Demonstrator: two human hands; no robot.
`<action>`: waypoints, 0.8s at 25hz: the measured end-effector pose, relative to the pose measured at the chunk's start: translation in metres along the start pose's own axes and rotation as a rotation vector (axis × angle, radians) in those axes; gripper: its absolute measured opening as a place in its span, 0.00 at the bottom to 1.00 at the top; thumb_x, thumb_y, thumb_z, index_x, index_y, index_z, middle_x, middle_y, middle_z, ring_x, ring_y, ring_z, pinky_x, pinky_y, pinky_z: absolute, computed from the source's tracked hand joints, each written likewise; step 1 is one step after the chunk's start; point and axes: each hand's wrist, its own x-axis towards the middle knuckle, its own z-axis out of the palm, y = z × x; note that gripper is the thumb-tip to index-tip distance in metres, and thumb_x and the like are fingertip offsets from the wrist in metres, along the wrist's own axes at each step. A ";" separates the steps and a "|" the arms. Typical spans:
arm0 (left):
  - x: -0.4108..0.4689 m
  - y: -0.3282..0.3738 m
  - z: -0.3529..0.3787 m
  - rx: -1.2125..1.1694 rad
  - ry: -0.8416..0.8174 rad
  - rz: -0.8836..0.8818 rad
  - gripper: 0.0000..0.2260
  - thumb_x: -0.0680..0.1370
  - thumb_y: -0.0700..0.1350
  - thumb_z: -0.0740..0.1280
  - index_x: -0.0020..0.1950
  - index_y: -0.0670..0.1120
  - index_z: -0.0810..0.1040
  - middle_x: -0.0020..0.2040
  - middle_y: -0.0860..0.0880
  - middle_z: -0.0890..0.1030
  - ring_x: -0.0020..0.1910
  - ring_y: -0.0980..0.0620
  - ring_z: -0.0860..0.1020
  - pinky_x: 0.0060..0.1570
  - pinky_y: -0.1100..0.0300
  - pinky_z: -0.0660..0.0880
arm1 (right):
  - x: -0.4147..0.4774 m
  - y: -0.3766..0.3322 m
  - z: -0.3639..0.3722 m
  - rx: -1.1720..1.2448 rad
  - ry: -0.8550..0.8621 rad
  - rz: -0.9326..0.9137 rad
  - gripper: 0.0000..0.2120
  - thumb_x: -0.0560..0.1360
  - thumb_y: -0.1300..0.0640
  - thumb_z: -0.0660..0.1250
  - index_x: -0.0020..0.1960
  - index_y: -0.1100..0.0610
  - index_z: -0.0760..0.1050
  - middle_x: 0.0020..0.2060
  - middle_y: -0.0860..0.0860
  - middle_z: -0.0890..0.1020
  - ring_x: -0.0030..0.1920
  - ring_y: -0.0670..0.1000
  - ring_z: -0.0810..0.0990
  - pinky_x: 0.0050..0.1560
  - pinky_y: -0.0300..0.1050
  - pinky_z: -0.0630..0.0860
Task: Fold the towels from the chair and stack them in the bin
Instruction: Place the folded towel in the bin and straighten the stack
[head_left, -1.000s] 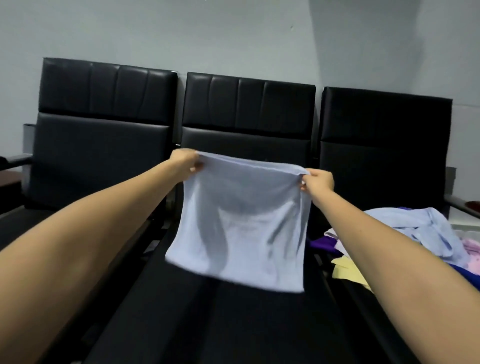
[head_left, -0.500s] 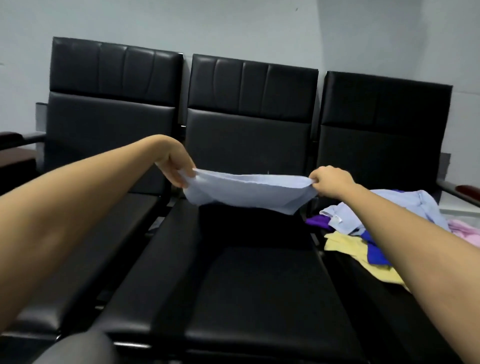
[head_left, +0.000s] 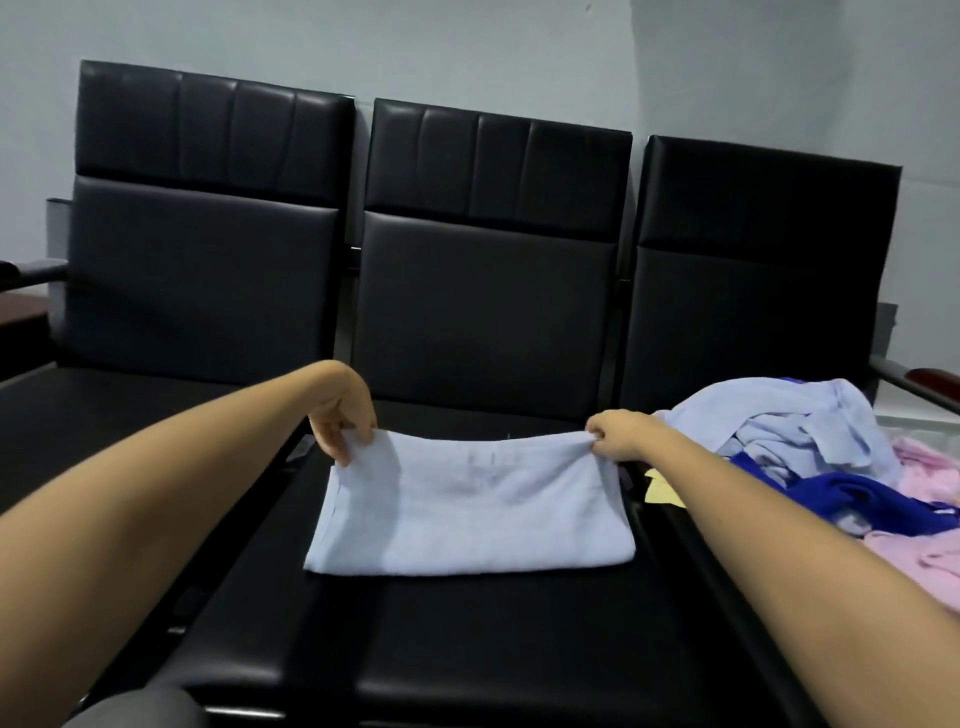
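Observation:
A light blue towel (head_left: 472, 506) lies folded flat on the seat of the middle black chair (head_left: 467, 649). My left hand (head_left: 345, 421) pinches the towel's far left corner. My right hand (head_left: 618, 434) pinches its far right corner. On the right chair sits a heap of unfolded towels (head_left: 810, 441): light blue on top, dark blue (head_left: 857, 501) and pink (head_left: 930, 519) below, a yellow one (head_left: 662, 491) peeking out at the seat's edge. No bin is in view.
Three black padded chairs stand in a row against a pale wall. The left chair (head_left: 130, 405) has a bare seat. A dark armrest (head_left: 919, 384) juts out at the far right. A grey rounded shape (head_left: 130, 709) shows at the bottom left.
The towel hung in the air between my hands a second ago. Both hands have come down and laid it flat on the middle seat, still gripping the far corners.

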 end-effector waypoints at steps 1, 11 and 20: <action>0.009 0.000 0.004 0.017 0.028 -0.038 0.16 0.82 0.40 0.56 0.69 0.39 0.68 0.66 0.41 0.72 0.44 0.47 0.80 0.30 0.60 0.79 | 0.007 -0.004 0.008 0.023 0.061 0.014 0.20 0.74 0.58 0.58 0.65 0.50 0.68 0.57 0.54 0.77 0.52 0.56 0.78 0.47 0.46 0.74; 0.048 0.066 0.121 0.602 0.247 0.693 0.23 0.82 0.58 0.49 0.77 0.60 0.50 0.78 0.53 0.49 0.77 0.50 0.46 0.74 0.47 0.45 | 0.025 -0.040 0.074 0.144 0.088 -0.051 0.22 0.79 0.58 0.54 0.72 0.52 0.61 0.67 0.53 0.70 0.66 0.56 0.70 0.61 0.48 0.67; 0.033 0.109 0.177 -0.051 0.337 0.085 0.26 0.81 0.54 0.45 0.78 0.54 0.41 0.78 0.44 0.39 0.75 0.38 0.38 0.70 0.35 0.38 | 0.000 -0.052 0.116 0.326 0.307 0.163 0.15 0.77 0.59 0.59 0.63 0.57 0.70 0.62 0.56 0.71 0.62 0.58 0.71 0.58 0.49 0.68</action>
